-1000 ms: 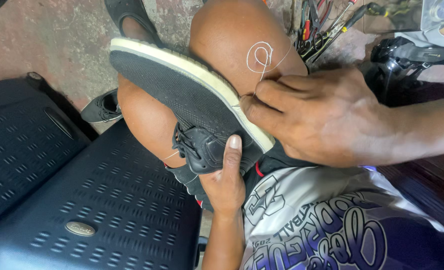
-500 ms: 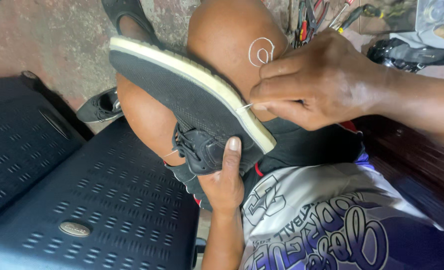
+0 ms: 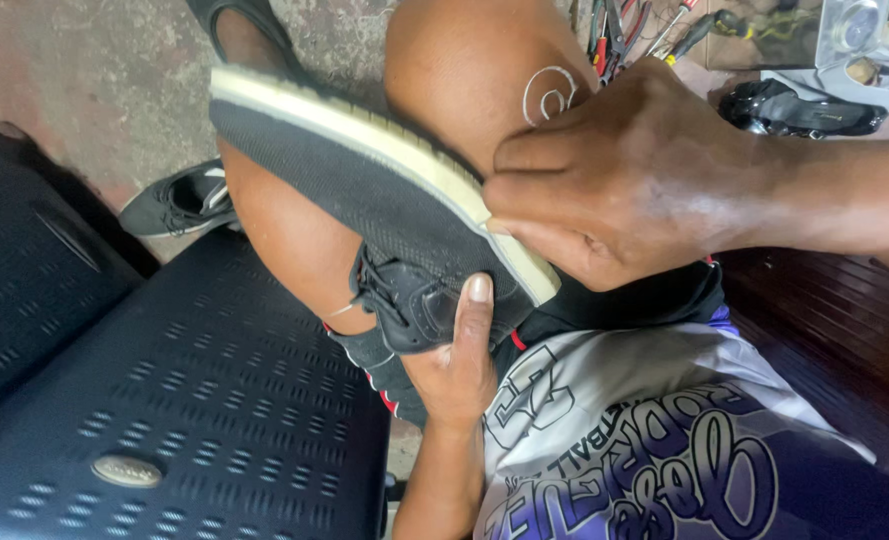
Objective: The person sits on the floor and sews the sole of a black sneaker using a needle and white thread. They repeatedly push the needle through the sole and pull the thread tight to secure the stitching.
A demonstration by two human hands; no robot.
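Note:
A black shoe [image 3: 384, 210] with a cream-edged sole lies sole-up between my bare knees. My left hand [image 3: 459, 360] grips it from below at the laced upper, thumb pointing up against the sole. My right hand [image 3: 614, 175] is pinched tight at the cream edge of the sole near the heel end. A loop of white thread [image 3: 549, 95] curls on my right knee just above that hand. Whatever the fingers pinch is hidden under them.
A dark perforated plastic bench seat [image 3: 194, 400] fills the lower left. A second black shoe [image 3: 179, 200] lies on the concrete floor beyond it. Pliers and screwdrivers [image 3: 629, 25] and another dark shoe [image 3: 799, 105] lie at the top right.
My right hand has slid down along the sole edge toward the heel end and closed in on it. The thread loop has stayed on the knee. The left hand holds as before.

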